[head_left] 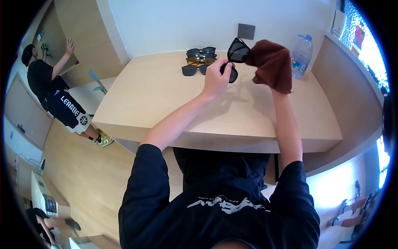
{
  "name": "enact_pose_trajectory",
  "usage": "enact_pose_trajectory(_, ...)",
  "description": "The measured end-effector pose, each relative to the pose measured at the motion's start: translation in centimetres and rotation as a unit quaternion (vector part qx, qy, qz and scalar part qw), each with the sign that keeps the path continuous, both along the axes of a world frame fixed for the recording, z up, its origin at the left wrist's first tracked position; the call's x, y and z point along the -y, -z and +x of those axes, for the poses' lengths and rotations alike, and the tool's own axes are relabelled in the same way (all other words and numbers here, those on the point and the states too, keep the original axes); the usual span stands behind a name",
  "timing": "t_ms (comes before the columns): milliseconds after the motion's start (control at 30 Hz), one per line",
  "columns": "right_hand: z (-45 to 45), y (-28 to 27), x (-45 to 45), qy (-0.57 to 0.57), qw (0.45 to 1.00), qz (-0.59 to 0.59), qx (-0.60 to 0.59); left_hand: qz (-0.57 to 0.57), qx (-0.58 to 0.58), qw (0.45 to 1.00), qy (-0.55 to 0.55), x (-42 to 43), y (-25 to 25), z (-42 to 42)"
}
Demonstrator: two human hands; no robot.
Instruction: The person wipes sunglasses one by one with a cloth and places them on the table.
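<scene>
My left hand (pixel 217 79) is closed on a pair of black sunglasses (pixel 239 50), pinching them near one dark lens and holding them tilted above the table. A dark brown cloth (pixel 273 66) hangs over my right hand (pixel 278 96), hiding its fingers; only the wrist end shows. The cloth's left edge meets the upper lens of the sunglasses; whether fingers press behind it is hidden. Behind my left hand, several more pairs of sunglasses (pixel 189 70) lie in a stacked row on the table.
The pale wooden table (pixel 145 95) has a wall behind it with a dark socket (pixel 246 31). A large plastic bottle (pixel 302 57) stands at the back right, beside a side panel (pixel 348 79). At left, a person (pixel 54 87) reaches toward a wooden panel. Other people's legs show at the lower corners.
</scene>
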State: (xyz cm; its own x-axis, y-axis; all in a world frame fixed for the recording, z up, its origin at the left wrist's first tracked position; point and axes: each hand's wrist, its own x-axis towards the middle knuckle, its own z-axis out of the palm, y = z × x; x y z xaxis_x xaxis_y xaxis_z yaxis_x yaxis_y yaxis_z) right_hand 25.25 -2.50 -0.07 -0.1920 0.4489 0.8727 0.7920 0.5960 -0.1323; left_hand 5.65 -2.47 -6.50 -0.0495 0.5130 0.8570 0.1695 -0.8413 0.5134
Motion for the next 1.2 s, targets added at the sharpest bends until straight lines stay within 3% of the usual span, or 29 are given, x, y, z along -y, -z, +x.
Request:
enact_pose_trajectory(33, -0.5, 0.0, -0.1, -0.217, 0.97, -0.1, -0.036, -0.002, -0.003, 1.0, 0.001, 0.1, 0.2, 0.1)
enact_pose_trajectory(67, -1.2, 0.0, -0.1, -0.42, 0.884, -0.193, -0.072, 0.031, -0.041, 0.998, -0.023, 0.0, 0.3, 0.3)
enact_pose_trajectory(100, -2.8, 0.5, 3.9, -0.115, 0.99, 0.013, 0.074, 0.064, -0.078, 0.994, -0.046, 0.2, 0.4, 0.5)
enact_pose_trajectory(133, -2.6, 0.5, 2.8, -0.233, 0.963, -0.066, 0.115, 0.061, -0.08, 0.994, -0.045, 0.4, 0.6, 0.5)
enact_pose_trajectory(167, -2.8, 1.0, 2.9, -0.435, 0.868, -0.217, -0.104, 0.062, -0.101, 0.992, -0.035, 1.0, 0.5, 0.6)
enact_pose_trajectory(200, -3.0, 1.5, 3.1, -0.584, 0.668, -0.341, -0.31, 0.063, -0.122, 0.99, -0.026, 1.5, 0.3, 0.6)
enact_pose_trajectory(233, -3.1, 1.6, 3.0, -0.585, 0.667, -0.342, -0.312, 0.039, -0.125, 0.991, -0.001, 1.8, 0.1, 0.6)
enact_pose_trajectory(300, -3.2, 1.7, 2.4, -0.681, 0.6, -0.331, -0.257, 0.044, -0.134, 0.99, -0.013, 1.7, 0.3, 0.6)
enact_pose_trajectory(400, -2.4, 2.5, -0.8, -0.695, 0.564, -0.373, -0.242, 0.041, -0.143, 0.989, -0.025, 1.9, 0.3, 0.9)
enact_pose_trajectory(433, -2.3, 2.9, -1.0, -0.695, 0.564, -0.374, -0.243, 0.034, -0.146, 0.988, -0.028, 2.1, 0.3, 1.0)
enact_pose_trajectory(500, -3.0, 3.1, 0.2, -0.56, 0.708, -0.309, -0.3, 0.039, -0.142, 0.989, -0.031, 1.7, 0.3, 0.9)
enact_pose_trajectory(533, -3.1, 3.0, 0.8, -0.56, 0.707, -0.31, -0.3, 0.047, -0.138, 0.989, -0.035, 1.5, 0.4, 0.9)
enact_pose_trajectory(567, -3.2, 2.2, 2.1, -0.355, 0.917, -0.138, -0.117, 0.046, -0.138, 0.989, -0.035, 1.7, 0.4, 0.9)
enact_pose_trajectory(600, -3.2, 1.7, 2.7, -0.097, 0.99, 0.054, 0.084, 0.06, -0.147, 0.987, -0.041, 1.8, 0.3, 1.0)
enact_pose_trajectory(633, -3.0, 1.9, 2.3, -0.096, 0.99, 0.054, 0.084, 0.074, -0.155, 0.984, -0.047, 1.9, 0.2, 1.1)
enact_pose_trajectory(700, -2.8, 2.1, 1.5, -0.104, 0.989, -0.103, 0.006, 0.074, -0.152, 0.985, -0.045, 1.9, 0.3, 1.3)
enact_pose_trajectory(833, -2.6, 2.7, 0.4, -0.116, 0.988, 0.035, 0.097, 0.038, -0.116, 0.99, -0.065, 1.6, 0.5, 0.7)
enact_pose_trajectory(867, -3.3, 3.2, -0.5, -0.282, 0.958, -0.046, -0.036, 0.039, -0.115, 0.99, -0.067, 1.5, 0.5, 0.4)
enact_pose_trajectory(900, -3.7, 3.6, -1.3, -0.432, 0.877, -0.125, -0.166, 0.029, -0.116, 0.991, -0.062, 1.2, 0.4, 0.0)
enact_pose_trajectory(933, -3.3, 4.1, -1.7, -0.434, 0.877, -0.124, -0.166, 0.02, -0.118, 0.991, -0.057, 1.0, 0.4, -0.2)
enact_pose_trajectory(967, -4.5, 2.1, 2.3, -0.149, 0.981, -0.087, 0.091, 0.021, -0.12, 0.991, -0.058, 0.8, 0.7, -0.3)
enact_pose_trajectory(1000, -5.0, 0.9, 4.5, 0.161, 0.929, -0.038, 0.332, 0.032, -0.128, 0.989, -0.062, 0.6, 0.9, -0.2)
enact_pose_trajectory(1033, -4.6, 1.1, 4.1, 0.161, 0.929, -0.04, 0.331, 0.043, -0.137, 0.988, -0.064, 0.6, 1.0, 0.0)
enact_pose_trajectory(1100, -3.5, 1.4, 3.4, -0.016, 0.983, 0.052, 0.174, 0.029, -0.123, 0.991, -0.041, 0.8, 1.3, 0.8)
enact_pose_trajectory(1133, -3.1, 1.5, 3.2, -0.014, 0.983, 0.052, 0.173, 0.016, -0.107, 0.994, -0.02, 0.8, 1.3, 1.0)
enact_pose_trajectory(1200, -3.1, 0.4, 4.4, 0.046, 0.949, -0.059, 0.307, -0.003, -0.107, 0.994, -0.022, 0.7, 1.4, 0.8)
